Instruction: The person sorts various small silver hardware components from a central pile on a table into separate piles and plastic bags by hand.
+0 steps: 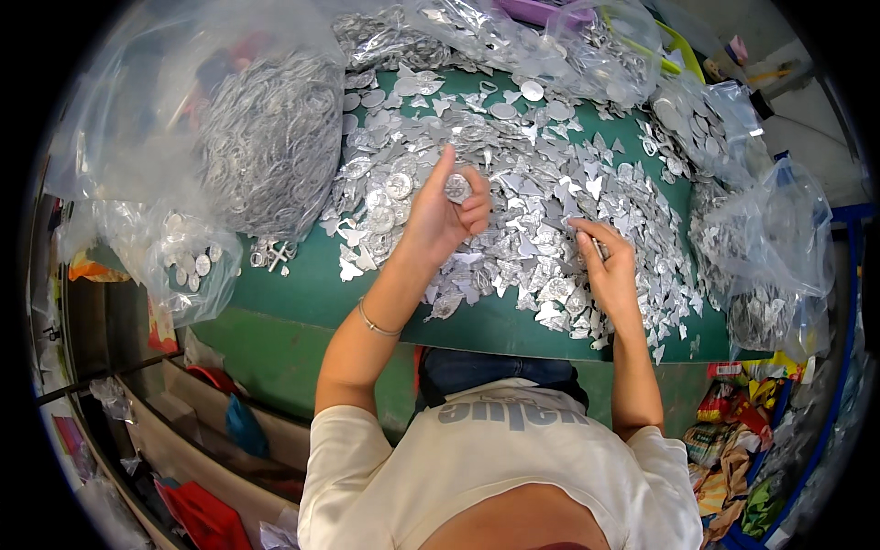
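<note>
My left hand is raised over the heap, fingers curled around a round silver medallion, its thumb pointing up. Beneath both hands spreads a wide heap of small flat silver metal pieces, many with pointed or winged outlines and some round. At the heap's right part, my right hand is closed in a pinch. A short, slim metal piece shows between its fingers; its kind is not clear. Several round embossed medallions lie just left of my left hand.
The pieces lie on a green table. A large clear bag of grey metal strands stands at the left, a small bag of oval pieces nearer. More filled bags line the right edge. Cardboard compartments stand lower left.
</note>
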Demonstrator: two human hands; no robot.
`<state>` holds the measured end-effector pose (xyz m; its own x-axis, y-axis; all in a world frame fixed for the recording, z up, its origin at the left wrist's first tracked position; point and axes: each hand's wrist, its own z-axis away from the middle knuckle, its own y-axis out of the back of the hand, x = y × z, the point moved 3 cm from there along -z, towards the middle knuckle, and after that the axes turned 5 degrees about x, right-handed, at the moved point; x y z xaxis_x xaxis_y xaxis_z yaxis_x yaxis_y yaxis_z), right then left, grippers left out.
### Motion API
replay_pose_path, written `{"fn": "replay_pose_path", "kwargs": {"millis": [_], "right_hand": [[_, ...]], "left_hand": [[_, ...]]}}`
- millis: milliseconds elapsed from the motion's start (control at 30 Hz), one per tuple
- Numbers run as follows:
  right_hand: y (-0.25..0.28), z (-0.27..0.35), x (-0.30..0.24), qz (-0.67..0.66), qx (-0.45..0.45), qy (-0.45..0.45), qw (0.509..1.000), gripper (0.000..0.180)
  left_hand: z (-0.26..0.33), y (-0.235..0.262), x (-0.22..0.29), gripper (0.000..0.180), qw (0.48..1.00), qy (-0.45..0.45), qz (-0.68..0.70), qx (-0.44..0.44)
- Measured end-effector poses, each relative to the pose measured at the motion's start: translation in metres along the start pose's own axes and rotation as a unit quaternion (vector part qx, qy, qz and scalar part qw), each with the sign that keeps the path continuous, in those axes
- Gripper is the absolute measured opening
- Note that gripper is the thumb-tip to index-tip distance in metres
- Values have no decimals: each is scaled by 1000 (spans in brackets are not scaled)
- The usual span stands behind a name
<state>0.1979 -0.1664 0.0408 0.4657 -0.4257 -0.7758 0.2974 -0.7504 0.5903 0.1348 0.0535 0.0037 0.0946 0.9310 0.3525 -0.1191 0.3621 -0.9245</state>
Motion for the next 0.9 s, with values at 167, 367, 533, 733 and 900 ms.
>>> {"fn": "replay_pose_path", "kwargs": {"millis": [167,367,533,733,900], "right_hand": [[-20,-34,-15,28,-18,37,999,18],[-72,-71,-18,204,-17,123,971,27],[-79,-66,-17,199,-24,109,973,19],[-65,-82,-7,124,35,112,985,16],[-104,-99,-22,255,23,123,959,30]], "left_hand": [[-2,-1,15,34,966,-169,-26,195],[-1,12,25,33,982,-145,-22,119],[4,16,33,31,974,-161,41,157],[7,16,34,28,969,-168,81,164],[3,17,34,27,971,-155,82,164]]}}
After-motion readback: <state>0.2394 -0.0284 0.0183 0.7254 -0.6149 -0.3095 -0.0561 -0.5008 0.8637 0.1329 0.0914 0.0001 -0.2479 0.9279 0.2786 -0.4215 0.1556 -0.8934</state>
